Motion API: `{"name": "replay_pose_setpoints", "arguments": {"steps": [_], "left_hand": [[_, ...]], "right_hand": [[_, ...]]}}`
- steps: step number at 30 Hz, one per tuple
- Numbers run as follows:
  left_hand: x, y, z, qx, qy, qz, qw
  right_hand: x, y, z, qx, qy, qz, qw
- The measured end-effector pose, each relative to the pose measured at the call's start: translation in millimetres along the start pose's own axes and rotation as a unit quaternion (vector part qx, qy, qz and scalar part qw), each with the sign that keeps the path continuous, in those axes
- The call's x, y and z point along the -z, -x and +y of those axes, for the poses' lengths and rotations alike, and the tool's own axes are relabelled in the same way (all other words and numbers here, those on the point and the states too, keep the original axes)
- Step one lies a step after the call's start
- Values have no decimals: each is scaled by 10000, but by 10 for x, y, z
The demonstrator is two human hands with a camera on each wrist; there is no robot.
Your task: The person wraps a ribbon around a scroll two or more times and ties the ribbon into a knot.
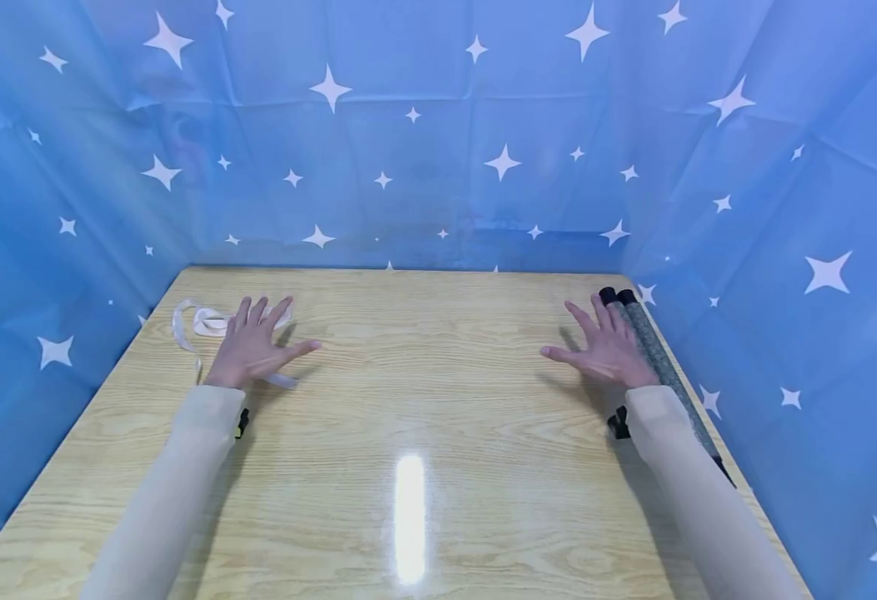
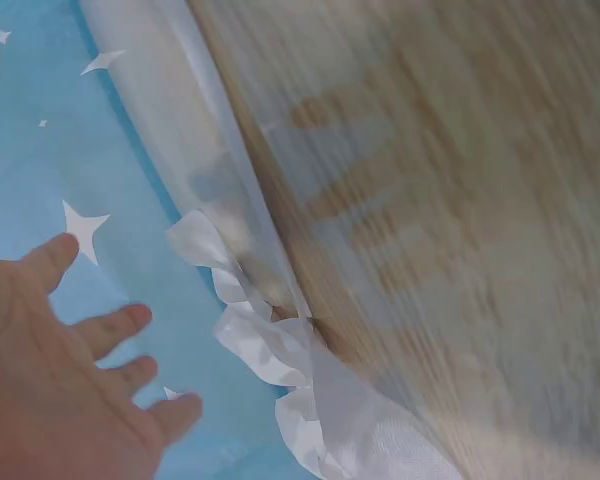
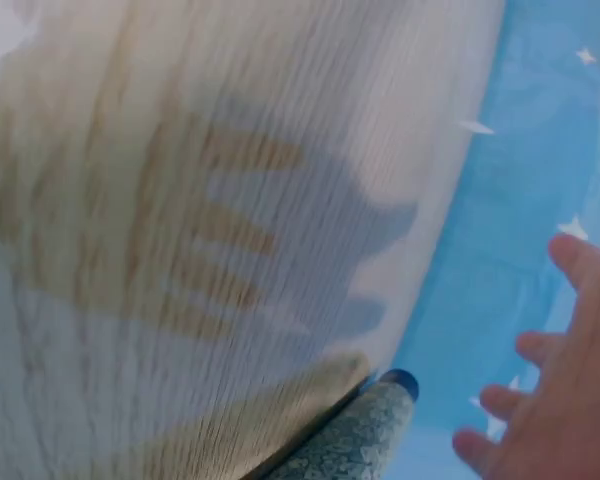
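Observation:
My left hand (image 1: 253,346) is held over the far left of the table, fingers spread and thumb pointing right. Beneath and beside it lies a loosely curled white ribbon (image 1: 209,323), partly hidden by the hand; in the left wrist view the ribbon (image 2: 265,340) shows near the table edge, apart from the fingers. At the far right, my right hand (image 1: 605,348) has its fingers spread too and holds nothing. Next to it lie two long grey speckled rods (image 1: 659,358) with black ends, partly covered by the hand and sleeve. One rod (image 3: 350,440) shows in the right wrist view.
The pale wood-grain table (image 1: 423,375) has a glossy surface, with a bright light reflection near the front. Blue curtains (image 1: 423,200) with white stars stand along its back, left and right edges. Small black devices sit under both wrists.

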State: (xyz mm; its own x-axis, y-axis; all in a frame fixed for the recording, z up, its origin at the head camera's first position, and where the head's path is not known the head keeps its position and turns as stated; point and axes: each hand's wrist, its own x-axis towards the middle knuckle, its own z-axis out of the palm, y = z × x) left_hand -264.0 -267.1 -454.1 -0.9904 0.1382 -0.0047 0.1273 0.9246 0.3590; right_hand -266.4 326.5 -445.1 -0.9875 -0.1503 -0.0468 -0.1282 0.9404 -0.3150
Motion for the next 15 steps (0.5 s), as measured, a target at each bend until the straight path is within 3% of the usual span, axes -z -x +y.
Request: {"name": "replay_pose_setpoints", "arguments": {"steps": [3,8,15], "left_hand": [[43,9,-5,-159,187,-17,9997],[118,38,-32,-363,717,-347,9962],[150,138,-109,-587,1265,-774,9872]], "right_hand": [[11,-2,-35,106,-175,-132,9997],[28,7,-96,233,-689,-329,9968],[-17,93,-191,524,-1682,-543,9829]]}}
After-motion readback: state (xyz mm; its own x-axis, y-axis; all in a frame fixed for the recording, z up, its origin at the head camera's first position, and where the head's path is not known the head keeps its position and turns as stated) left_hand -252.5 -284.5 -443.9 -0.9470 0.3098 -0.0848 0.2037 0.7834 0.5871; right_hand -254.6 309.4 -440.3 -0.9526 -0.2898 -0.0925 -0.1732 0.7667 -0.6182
